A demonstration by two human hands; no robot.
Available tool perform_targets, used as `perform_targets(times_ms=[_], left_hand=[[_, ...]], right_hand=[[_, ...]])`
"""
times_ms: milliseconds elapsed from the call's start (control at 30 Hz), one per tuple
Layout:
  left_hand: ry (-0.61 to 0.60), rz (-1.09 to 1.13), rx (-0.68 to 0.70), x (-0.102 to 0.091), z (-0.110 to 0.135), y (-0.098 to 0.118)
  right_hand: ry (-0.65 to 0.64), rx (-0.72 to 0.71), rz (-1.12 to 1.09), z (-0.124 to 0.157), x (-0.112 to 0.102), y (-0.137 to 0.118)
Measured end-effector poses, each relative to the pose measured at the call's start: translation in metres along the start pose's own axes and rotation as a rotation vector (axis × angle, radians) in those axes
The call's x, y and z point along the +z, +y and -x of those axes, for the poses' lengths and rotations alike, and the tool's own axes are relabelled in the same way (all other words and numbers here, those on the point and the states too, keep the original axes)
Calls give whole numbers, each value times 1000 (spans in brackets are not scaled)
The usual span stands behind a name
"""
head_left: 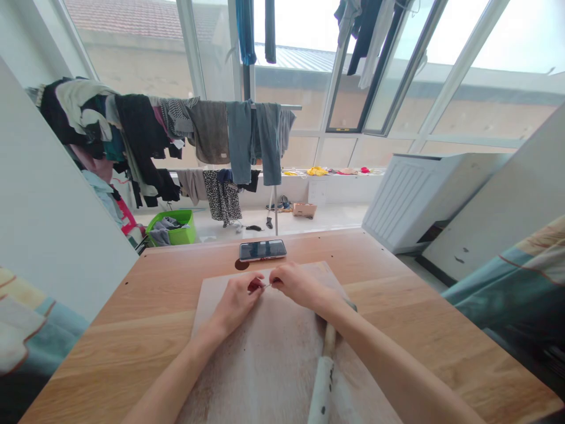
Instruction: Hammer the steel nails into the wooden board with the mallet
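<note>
My left hand (241, 300) and my right hand (295, 284) meet above the far part of a pale, worn board (269, 365). Both have their fingers pinched together. Between the fingertips is a tiny, thin, light-coloured piece (267, 286), too small to name, which both hands seem to grip. Under my right forearm lies a hammer-like tool with a wooden handle (322, 383) wrapped in white at its near end. My arm partly covers its dark head. Just beyond my hands rests a smartphone (263, 250) with a dark screen.
The board lies on a wooden table (419, 318). Past the far edge stand a drying rack with hanging clothes (212, 132), a green basket (182, 228) and a small cardboard box (304, 210). A white washing machine (410, 194) is at right. Curtains (521, 282) hang on both sides.
</note>
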State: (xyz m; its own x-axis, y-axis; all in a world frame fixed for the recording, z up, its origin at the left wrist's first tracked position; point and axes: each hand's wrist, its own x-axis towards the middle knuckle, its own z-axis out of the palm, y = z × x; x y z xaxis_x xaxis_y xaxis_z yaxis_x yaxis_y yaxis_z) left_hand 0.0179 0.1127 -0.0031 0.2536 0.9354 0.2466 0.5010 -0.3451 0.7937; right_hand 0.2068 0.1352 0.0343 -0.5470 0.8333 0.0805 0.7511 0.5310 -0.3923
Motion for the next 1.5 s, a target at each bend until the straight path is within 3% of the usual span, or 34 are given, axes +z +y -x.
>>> perform_targets(times_ms=[167, 300, 467, 667, 800, 933, 1167, 1500], left_hand=[[-22, 28, 26, 7, -4, 4], [-42, 36, 5, -2, 7, 13], [-224, -24, 19, -23, 34, 17], [-112, -267, 108, -39, 72, 9], [-119, -355, 165, -43, 99, 0], [-53, -427, 206, -49, 131, -13], [115, -505, 311, -63, 172, -34], [206, -542, 359, -63, 183, -21]], right_hand=[[32, 34, -50, 17, -15, 6], [11, 31, -116, 26, -15, 4], [-141, -64, -212, 36, -9, -1], [-15, -62, 140, 14, 2, 2], [-67, -194, 308, -11, 6, 2], [-133, -298, 414, -14, 1, -3], [-260, -265, 449, -1, -7, -7], [-357, -117, 355, -1, -12, -17]])
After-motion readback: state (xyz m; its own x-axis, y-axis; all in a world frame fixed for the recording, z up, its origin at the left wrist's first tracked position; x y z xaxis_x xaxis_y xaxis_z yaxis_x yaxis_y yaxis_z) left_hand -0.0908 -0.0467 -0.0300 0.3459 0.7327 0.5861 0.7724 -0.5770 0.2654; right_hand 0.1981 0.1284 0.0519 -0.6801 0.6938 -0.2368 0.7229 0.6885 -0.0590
